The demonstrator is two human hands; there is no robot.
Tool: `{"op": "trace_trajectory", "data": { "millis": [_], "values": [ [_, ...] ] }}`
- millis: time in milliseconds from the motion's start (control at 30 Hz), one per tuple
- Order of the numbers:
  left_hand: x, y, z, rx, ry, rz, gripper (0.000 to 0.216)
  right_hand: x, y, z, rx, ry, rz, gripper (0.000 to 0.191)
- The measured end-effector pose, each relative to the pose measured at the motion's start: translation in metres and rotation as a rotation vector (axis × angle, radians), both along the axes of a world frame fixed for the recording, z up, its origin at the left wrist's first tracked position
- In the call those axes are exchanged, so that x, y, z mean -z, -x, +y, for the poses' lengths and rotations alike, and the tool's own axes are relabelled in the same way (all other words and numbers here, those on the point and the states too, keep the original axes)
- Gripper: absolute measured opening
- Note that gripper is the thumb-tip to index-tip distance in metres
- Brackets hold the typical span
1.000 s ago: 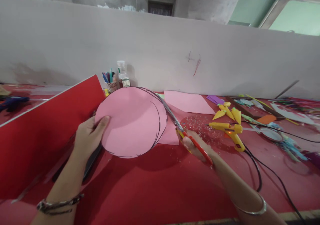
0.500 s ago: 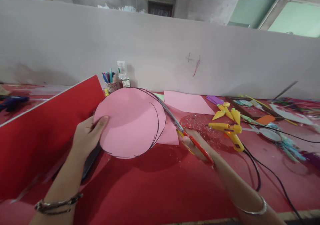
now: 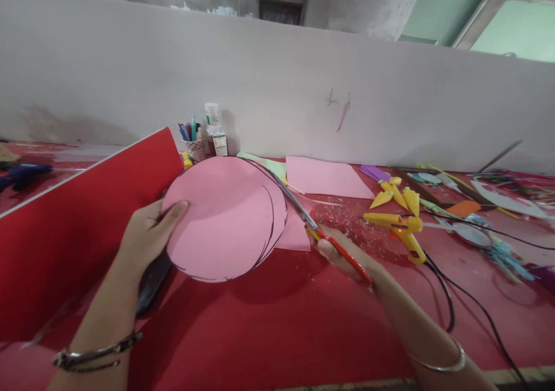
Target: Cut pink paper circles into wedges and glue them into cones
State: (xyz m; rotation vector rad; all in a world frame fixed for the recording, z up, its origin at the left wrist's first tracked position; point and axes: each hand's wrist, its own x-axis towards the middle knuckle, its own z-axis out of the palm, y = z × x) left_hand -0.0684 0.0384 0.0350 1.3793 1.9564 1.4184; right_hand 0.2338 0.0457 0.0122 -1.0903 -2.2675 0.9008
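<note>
Left hand (image 3: 147, 238) pinches the pink discs (image 3: 221, 220), at least 2 layered, at 9 o'clock over the red table (image 3: 277, 327). Right hand (image 3: 336, 258) grips the scissors (image 3: 295, 203), blades seemingly parted at 3 o'clock. Outline trimming looks midway; continuing calls for rotating the stack.

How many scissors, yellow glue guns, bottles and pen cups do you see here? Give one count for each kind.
Scissors: 1
Yellow glue gun: 1
Bottle: 1
Pen cup: 1
Total: 4
</note>
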Motion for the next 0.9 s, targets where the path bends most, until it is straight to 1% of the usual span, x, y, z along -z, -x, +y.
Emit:
{"op": "trace_trajectory", "data": {
  "millis": [100, 300, 467, 600, 733, 900],
  "values": [
    [0.001, 0.000, 0.000, 0.009, -0.011, 0.006, 0.034, 0.000, 0.000, 0.000, 0.012, 0.038, 0.016, 0.058],
    [0.001, 0.002, 0.000, 0.014, -0.011, -0.009, 0.034, -0.003, -0.001, 0.000, 0.048, -0.022, -0.068, 0.059],
    [0.001, 0.003, 0.000, 0.026, 0.000, -0.015, 0.034, 0.005, -0.003, 0.003, 0.071, -0.089, -0.046, 0.057],
    [0.003, 0.004, 0.001, 0.026, -0.007, 0.007, 0.035, 0.010, -0.005, 0.005, 0.064, -0.107, -0.059, 0.055],
    [0.004, 0.005, 0.001, 0.033, -0.028, 0.016, 0.035, 0.003, -0.006, 0.005, 0.049, -0.128, -0.103, 0.055],
    [0.003, 0.005, 0.001, 0.059, -0.002, 0.042, 0.035, -0.008, -0.005, 0.003, 0.014, -0.099, -0.180, 0.055]
  ]
}}
